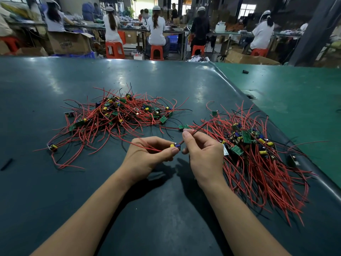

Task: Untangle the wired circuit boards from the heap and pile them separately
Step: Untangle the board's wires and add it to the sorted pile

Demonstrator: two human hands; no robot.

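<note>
A tangled heap of small green circuit boards with red and black wires lies left of centre on the dark mat. A second pile of the same boards spreads on the right, wires trailing toward me. Between them my left hand pinches one small board with a yellow and a blue part on it. My right hand pinches that board's red wires between thumb and forefinger, just above the board. The wires run up and right into the pile.
A loose board and a black sleeve piece lie at the left. A small black part sits on the green mat to the right. Several people on red stools work at benches beyond the table's far edge.
</note>
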